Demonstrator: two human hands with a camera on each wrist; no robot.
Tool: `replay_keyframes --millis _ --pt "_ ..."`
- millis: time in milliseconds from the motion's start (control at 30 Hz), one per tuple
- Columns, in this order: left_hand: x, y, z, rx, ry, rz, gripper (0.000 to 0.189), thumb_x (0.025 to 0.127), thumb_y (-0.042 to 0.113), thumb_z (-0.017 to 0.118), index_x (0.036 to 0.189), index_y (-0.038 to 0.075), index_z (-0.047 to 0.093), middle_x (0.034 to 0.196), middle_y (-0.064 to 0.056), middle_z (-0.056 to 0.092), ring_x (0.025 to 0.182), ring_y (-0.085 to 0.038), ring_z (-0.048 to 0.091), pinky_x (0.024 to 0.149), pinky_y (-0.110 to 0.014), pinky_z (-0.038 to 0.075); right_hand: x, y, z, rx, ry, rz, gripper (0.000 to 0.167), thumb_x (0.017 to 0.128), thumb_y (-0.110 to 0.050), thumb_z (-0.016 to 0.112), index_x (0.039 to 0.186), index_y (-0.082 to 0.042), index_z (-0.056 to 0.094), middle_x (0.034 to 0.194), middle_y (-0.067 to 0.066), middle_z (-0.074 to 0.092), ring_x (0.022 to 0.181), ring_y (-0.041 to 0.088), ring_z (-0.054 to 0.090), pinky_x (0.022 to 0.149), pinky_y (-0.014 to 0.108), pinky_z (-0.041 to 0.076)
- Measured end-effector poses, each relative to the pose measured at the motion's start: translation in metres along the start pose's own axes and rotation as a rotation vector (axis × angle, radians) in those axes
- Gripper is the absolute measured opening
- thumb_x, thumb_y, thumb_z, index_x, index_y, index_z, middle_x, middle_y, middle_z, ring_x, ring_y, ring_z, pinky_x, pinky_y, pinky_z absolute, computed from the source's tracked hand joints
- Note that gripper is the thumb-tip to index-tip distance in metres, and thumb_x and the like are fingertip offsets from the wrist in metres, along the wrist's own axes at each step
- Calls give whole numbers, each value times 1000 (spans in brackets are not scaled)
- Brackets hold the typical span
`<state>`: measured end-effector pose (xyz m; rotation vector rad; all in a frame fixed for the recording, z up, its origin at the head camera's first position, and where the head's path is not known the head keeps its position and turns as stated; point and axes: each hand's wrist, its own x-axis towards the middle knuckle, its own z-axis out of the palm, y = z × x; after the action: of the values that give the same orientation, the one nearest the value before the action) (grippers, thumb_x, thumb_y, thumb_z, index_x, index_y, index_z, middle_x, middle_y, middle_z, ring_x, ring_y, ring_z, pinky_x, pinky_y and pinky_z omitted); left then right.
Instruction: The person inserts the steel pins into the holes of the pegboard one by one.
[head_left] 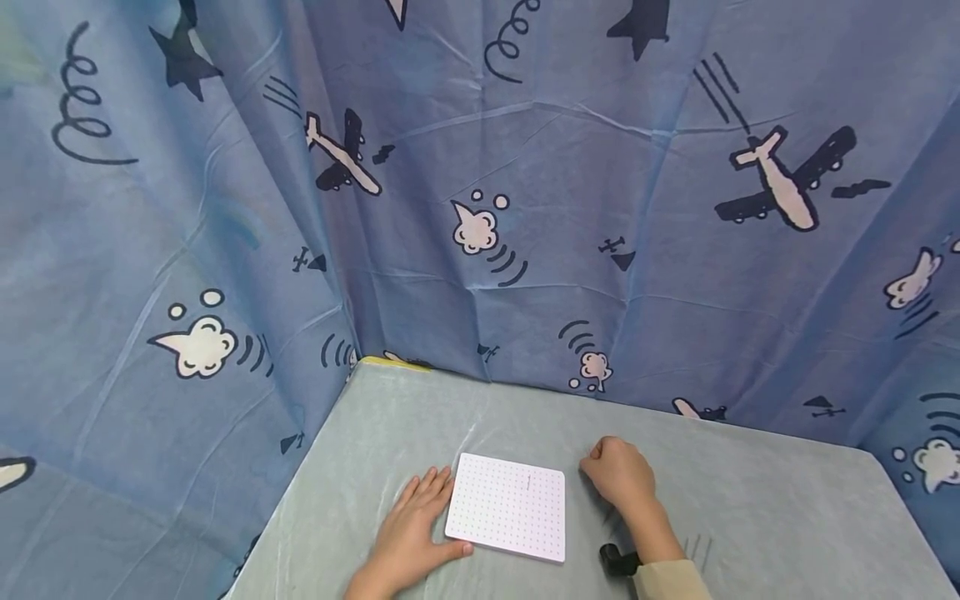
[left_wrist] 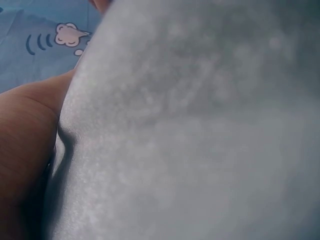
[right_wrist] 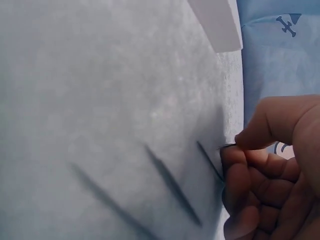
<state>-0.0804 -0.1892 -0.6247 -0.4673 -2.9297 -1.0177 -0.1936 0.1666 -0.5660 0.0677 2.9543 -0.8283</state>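
A white pad of dotted paper lies on the table, with a short thin dark mark in its upper right part. My left hand rests at the pad's left side, its fingers fairly straight and its thumb by the lower left corner. Only part of the left hand appears in the left wrist view. To the right of the pad, my right hand is curled. Between its thumb and forefinger it pinches a tiny thin dark piece, too small to identify. The pad's side shows in the right wrist view.
A pale grey-green cloth covers the table and carries printed dark strokes. Blue curtain with planes and clouds hangs behind and at the sides. A small black device sits at my right wrist.
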Motion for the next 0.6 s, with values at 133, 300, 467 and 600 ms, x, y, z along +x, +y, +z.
replay_keyframes --millis 133,300,467,600 --pt "-1 0 0 14 16 16 108 84 76 78 165 10 50 174 -5 40 164 -30 30 135 -50 16 -3 2 2 52 31 1 19 88 -11 70 73 -10 57 66 2 52 58 20 48 51 32 34" --pt "1 0 -2 35 31 24 108 84 75 79 165 10 50 174 -5 41 164 -30 31 135 -51 17 -6 2 4 180 60 -4 10 86 -10 70 82 -10 61 69 2 53 61 19 49 54 31 36" --pt "1 0 -3 34 10 8 110 84 75 80 166 10 48 175 -5 38 165 -29 28 136 -48 14 -9 0 5 326 68 -5 6 86 -8 71 90 -6 67 75 3 58 66 19 54 54 29 43" --pt "2 -1 -2 15 -20 -12 111 83 76 80 167 12 46 176 -3 35 166 -26 24 137 -46 10 -13 -1 6 408 63 -4 8 87 -6 72 93 -4 69 78 5 60 66 19 56 53 27 47"
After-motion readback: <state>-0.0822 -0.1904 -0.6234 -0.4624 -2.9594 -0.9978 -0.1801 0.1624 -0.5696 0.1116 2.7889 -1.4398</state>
